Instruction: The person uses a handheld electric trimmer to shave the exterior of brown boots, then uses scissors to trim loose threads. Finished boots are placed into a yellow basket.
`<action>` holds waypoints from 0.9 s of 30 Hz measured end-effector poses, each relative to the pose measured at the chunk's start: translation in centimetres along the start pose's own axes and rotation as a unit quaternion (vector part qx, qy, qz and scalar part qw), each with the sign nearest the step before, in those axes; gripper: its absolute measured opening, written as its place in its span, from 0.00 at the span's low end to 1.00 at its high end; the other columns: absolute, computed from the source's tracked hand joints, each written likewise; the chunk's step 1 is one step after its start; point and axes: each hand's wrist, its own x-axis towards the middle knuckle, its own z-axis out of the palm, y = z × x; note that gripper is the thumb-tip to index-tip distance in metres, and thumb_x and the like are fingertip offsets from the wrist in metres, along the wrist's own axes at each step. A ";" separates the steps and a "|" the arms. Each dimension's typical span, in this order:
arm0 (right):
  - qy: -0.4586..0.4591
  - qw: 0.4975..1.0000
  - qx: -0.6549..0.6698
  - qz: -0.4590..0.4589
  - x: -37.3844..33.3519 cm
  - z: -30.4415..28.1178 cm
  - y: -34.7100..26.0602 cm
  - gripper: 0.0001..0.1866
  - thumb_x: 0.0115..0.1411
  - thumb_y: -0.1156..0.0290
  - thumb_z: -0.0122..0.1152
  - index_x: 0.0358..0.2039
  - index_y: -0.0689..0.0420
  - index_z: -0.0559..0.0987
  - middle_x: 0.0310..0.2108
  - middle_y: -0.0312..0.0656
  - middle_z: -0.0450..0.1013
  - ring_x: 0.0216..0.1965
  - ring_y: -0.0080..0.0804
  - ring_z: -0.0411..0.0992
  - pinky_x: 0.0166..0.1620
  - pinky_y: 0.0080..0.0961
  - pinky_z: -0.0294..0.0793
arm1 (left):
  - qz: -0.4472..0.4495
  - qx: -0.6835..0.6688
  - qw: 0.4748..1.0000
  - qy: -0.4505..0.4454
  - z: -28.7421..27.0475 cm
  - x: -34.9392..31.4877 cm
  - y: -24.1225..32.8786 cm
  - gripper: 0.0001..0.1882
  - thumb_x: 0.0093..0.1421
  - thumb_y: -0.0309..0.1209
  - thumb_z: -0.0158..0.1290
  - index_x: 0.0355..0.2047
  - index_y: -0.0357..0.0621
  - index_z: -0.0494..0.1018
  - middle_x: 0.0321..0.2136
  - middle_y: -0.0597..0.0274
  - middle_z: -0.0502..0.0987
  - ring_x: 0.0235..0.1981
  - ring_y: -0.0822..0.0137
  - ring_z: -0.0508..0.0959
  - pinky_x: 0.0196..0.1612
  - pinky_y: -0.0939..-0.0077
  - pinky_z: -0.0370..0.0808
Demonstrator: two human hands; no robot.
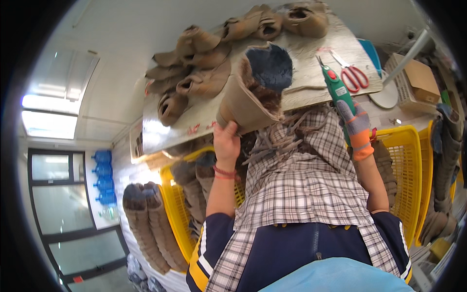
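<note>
A tan boot (254, 100), tilted above the front edge of the bench (309, 63), is held low by the left hand (227, 140); its wide opening shows brown and dark-blue fuzzy lining. A slim green power tool (334, 86) with a red button slants in the gloved right hand (357, 125), narrow metal tip pointing away.

The worktable (308, 63) has a pale, worn top bearing red marks near its front edge. Brown boots (206, 80) lie clustered at left and along the far side; a narrow brown strip (306, 88) and red-handled scissors (348, 68) lie rightward.
</note>
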 end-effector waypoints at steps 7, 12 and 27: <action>-0.138 0.949 -0.275 -0.061 -6.1 2.6 2.3 0.29 0.47 0.45 0.67 0.37 0.58 0.77 0.24 0.47 0.76 0.27 0.39 0.76 0.32 0.32 0.74 | -0.008 -0.200 0.979 0.045 -6.6 -0.4 2.9 0.22 0.65 0.37 0.47 0.56 0.40 0.64 0.53 0.59 0.70 0.54 0.60 0.69 0.57 0.59 0.66; -0.406 0.809 -0.406 -0.128 -7.4 5.9 6.0 0.34 0.46 0.36 0.60 0.42 0.53 0.78 0.31 0.45 0.77 0.33 0.40 0.76 0.37 0.35 0.75 | -0.017 -0.268 0.963 0.007 -9.5 -0.9 3.3 0.19 0.66 0.42 0.44 0.50 0.42 0.68 0.44 0.61 0.73 0.41 0.60 0.72 0.42 0.65 0.69; -0.336 0.938 -0.087 -0.007 -7.1 6.9 1.5 0.28 0.46 0.51 0.70 0.41 0.58 0.78 0.23 0.35 0.71 0.24 0.23 0.69 0.29 0.22 0.70 | -0.008 -0.060 0.986 0.157 -3.8 0.4 2.8 0.22 0.64 0.46 0.45 0.47 0.39 0.69 0.33 0.58 0.75 0.32 0.63 0.71 0.34 0.71 0.68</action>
